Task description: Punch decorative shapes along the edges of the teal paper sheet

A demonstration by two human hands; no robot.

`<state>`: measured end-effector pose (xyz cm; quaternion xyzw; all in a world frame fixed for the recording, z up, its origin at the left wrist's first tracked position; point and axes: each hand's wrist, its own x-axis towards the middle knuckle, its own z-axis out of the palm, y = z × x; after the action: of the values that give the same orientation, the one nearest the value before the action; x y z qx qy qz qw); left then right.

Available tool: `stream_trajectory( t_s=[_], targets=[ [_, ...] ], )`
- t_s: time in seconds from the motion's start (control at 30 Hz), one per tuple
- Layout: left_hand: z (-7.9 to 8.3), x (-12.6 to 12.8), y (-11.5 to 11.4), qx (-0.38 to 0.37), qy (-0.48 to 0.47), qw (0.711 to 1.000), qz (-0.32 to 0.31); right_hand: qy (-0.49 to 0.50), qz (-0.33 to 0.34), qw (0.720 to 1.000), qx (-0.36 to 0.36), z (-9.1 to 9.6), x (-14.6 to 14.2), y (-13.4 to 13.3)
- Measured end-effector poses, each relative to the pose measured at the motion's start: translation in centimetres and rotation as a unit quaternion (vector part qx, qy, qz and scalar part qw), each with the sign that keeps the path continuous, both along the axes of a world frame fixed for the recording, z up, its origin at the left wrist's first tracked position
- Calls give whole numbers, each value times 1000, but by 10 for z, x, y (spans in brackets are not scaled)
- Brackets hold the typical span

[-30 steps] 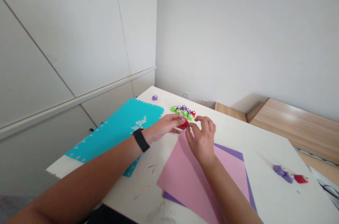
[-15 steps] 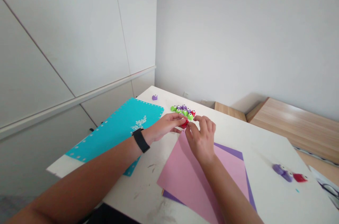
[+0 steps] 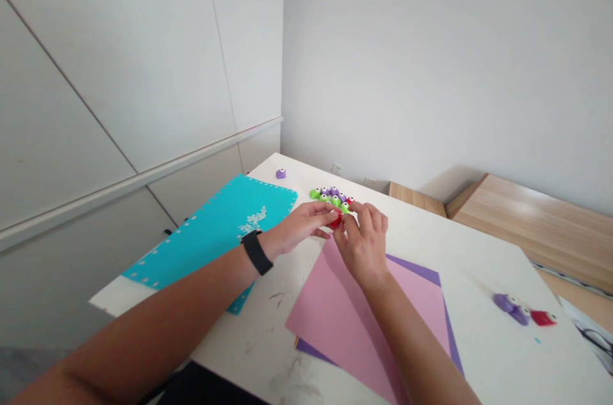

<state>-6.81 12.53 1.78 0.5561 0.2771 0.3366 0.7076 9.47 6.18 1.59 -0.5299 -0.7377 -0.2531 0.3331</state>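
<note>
My left hand (image 3: 301, 225), with a black wristband (image 3: 257, 252) on its wrist, and my right hand (image 3: 364, 245) meet over the table. Both pinch a small red plastic craft punch (image 3: 336, 220), and my fingers hide most of it. Just beyond my fingertips lies a tight group of green, purple and red craft punches (image 3: 330, 197). My right fingers nearly touch that group. Below my right palm lie a pink paper sheet (image 3: 335, 322) and a purple paper sheet (image 3: 421, 271).
A teal perforated sheet (image 3: 225, 220) lies left on the white table (image 3: 479, 354). One purple punch (image 3: 280, 174) stands near the far edge. Purple punches (image 3: 510, 304) and a red punch (image 3: 543, 318) sit right. Wooden surfaces (image 3: 541, 232) lie beyond the table's right edge.
My right hand has shifted slightly up and left, its fingers now covering more of the red punch. The camera view has tilted slightly. The punches on the table have not moved apart.
</note>
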Motion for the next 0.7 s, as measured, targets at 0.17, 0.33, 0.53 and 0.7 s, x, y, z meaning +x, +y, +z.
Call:
stream_trajectory(
  t_s=[0.17, 0.33, 0.53, 0.7],
  targets=[
    [1, 1, -1, -13, -2, 1000, 0, 1, -6, 1000, -7, 4, -1, -2],
    [2, 1, -1, -25, -4, 1000, -4, 12, 1, 1000, -14, 7, -1, -4],
    [2, -1, 0, -27, 4, 1000, 0, 38, 11, 999, -25, 9, -1, -7],
    [-10, -3, 12, 139, 121, 981, 66, 241, 42, 967, -71, 11, 6, -3]
  ],
)
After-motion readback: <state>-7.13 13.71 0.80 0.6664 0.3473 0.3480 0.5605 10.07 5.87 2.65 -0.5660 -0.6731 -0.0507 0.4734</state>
